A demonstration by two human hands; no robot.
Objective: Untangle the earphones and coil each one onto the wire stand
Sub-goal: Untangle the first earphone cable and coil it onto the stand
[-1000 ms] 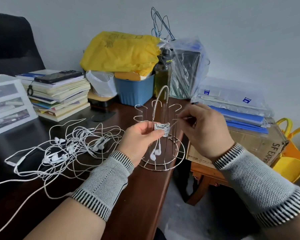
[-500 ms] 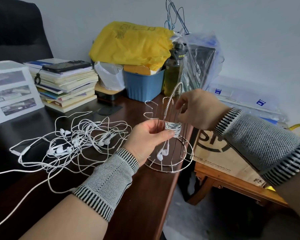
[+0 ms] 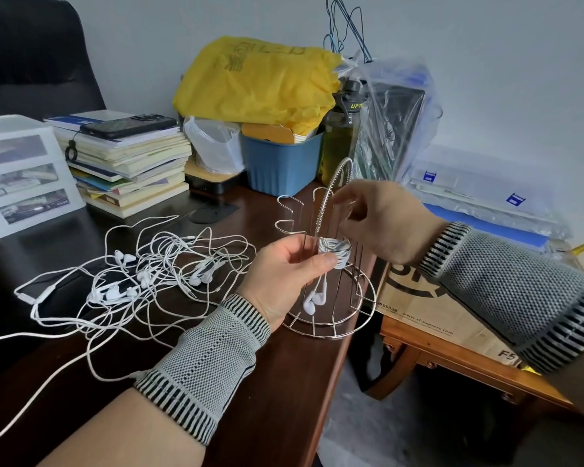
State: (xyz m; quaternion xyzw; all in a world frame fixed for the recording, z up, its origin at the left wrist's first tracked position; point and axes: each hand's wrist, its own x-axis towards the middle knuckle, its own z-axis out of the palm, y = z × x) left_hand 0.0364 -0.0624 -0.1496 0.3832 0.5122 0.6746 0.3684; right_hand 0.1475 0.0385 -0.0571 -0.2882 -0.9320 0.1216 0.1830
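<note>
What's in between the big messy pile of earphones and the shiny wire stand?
In the head view, the left hand sits between the tangled earphones and the wire stand, gripping the stand's upright wires, thumb on the coiled earphone.

Stack of books (image 3: 125, 166) with phone (image 3: 129, 124) on top, blue bin (image 3: 280, 166), yellow bag (image 3: 257, 82), cardboard box (image 3: 429, 311)

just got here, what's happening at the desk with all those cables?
A person is winding white wired earphones onto a wire stand at the desk's edge. The left hand pinches a coil of cable wrapped around the stand's uprights, with two earbuds dangling below it. The right hand is raised beside the stand's upper part, fingers curled; what it holds is unclear. A tangled pile of earphones lies on the desk to the left, not yet sorted.
</note>
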